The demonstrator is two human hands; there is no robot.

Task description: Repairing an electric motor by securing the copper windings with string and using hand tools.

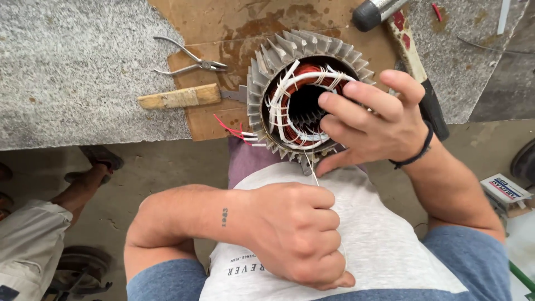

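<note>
Stator (262,72) sits at the bench edge, just above the left hand (295,234) and under the right hand (373,120). Finned grey shell, copper windings (290,103) inside, bound with white lacing. Right hand grips the stator's near right rim, fingers curled over the winding, thumb under the shell. Left hand is closed in a fist around a thin white cord (313,174); the cord runs taut up from the fist to the stator's lower edge. Red leads (228,128) stick out left of the stator. Further left of the right hand: a wood-handled tool (178,97) and pliers (189,60), lying on cardboard (223,22). A hammer (412,56) lies just beyond the right hand. Another person's leg (78,192) is far left of the left hand.
</note>
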